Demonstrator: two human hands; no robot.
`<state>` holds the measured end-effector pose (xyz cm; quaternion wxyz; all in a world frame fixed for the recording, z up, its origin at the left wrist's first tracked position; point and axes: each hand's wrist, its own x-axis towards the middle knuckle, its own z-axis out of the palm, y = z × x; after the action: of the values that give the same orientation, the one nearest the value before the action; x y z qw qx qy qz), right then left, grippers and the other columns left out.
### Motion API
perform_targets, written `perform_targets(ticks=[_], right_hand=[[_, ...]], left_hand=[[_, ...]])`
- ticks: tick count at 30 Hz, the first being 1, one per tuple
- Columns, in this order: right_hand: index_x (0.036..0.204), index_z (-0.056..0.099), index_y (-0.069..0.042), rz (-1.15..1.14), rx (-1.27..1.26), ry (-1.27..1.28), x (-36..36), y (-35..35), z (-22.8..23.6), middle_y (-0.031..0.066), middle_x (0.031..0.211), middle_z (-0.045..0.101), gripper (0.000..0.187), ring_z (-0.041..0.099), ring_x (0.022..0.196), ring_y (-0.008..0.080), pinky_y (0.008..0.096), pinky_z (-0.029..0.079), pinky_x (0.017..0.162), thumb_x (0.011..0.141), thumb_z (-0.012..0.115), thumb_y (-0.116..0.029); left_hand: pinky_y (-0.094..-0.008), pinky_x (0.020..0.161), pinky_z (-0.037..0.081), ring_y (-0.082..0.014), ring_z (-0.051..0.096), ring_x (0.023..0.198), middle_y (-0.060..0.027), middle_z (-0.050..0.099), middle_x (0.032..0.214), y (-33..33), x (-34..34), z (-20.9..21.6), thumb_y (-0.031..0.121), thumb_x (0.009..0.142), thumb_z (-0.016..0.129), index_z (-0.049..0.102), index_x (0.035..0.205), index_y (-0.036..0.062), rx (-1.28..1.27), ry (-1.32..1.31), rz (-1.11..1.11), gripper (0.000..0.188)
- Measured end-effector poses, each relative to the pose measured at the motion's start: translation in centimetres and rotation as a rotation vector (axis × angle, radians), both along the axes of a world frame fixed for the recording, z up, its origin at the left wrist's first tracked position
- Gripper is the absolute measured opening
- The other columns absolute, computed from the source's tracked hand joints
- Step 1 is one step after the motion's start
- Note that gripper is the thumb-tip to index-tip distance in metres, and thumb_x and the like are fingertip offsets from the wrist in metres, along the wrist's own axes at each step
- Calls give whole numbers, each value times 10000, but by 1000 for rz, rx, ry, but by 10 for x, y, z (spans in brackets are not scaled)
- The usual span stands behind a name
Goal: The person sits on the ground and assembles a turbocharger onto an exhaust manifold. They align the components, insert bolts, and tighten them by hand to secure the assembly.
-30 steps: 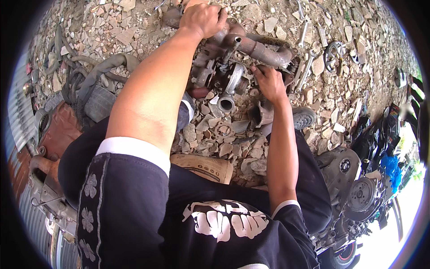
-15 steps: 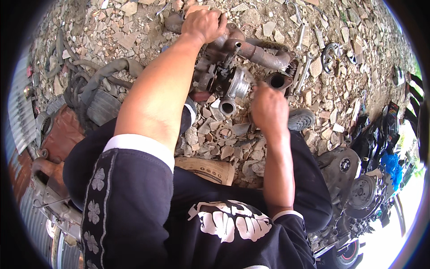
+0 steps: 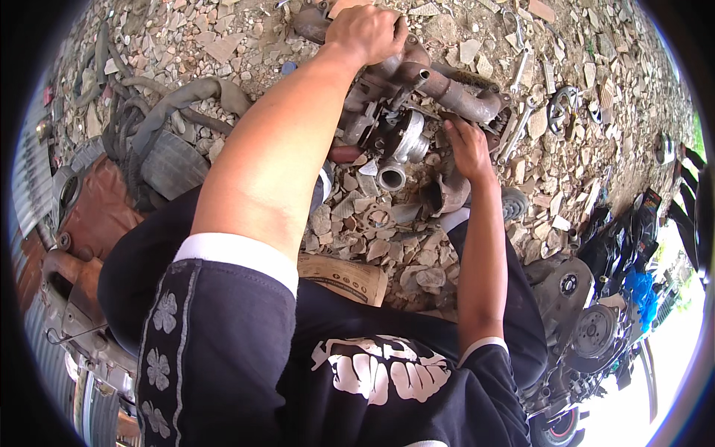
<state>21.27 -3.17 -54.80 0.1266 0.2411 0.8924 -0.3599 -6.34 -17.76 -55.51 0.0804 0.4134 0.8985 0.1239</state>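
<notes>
My left hand is closed over the upper part of a rusty exhaust manifold on the stony ground; its fingertips are hidden. A turbocharger with a grey metal housing and a round outlet adjoins the manifold on its near side. My right hand is beside the turbocharger's right side, under the manifold's right branch. Its visible fingers are stretched out toward the gap between the two. Just below that hand is a brownish pipe elbow with a flanged end; whether the palm touches it cannot be seen.
Wrenches and a dark ring-shaped part lie on the right. Hoses and a brown metal part are at left. A engine assembly stands at lower right, and a flattened carton lies before me.
My right hand has moved up toward the turbocharger and its fingers have straightened. The pipe elbow has shifted from beyond that hand to below it. My left hand stays on the manifold; the view shifted slightly.
</notes>
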Motion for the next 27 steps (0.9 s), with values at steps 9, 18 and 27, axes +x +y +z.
perform_targets(ticks=[9,18,27], right_hand=[[1114,703,-16,35,125,-108,-24,-18,19,245,1001,726,296,689,957,479,529,544,876,1041,562,-266],[997,705,4,35,285,-194,-49,-98,100,265,967,714,241,732,805,435,500,601,732,1012,515,-143],[1201,732,-71,-20,172,8,2,-17,60,204,1024,703,280,678,940,428,480,528,832,1035,580,-238]], left_hand=[[-444,856,574,-328,749,835,-170,765,856,4,0,-4,406,967,550,788,962,109,-5,15,4,380],[-419,897,547,-312,744,823,-152,765,840,2,0,1,383,968,548,787,932,89,12,34,18,381],[-425,872,562,-303,746,836,-145,768,846,2,1,1,398,978,544,780,965,96,-26,49,5,384]])
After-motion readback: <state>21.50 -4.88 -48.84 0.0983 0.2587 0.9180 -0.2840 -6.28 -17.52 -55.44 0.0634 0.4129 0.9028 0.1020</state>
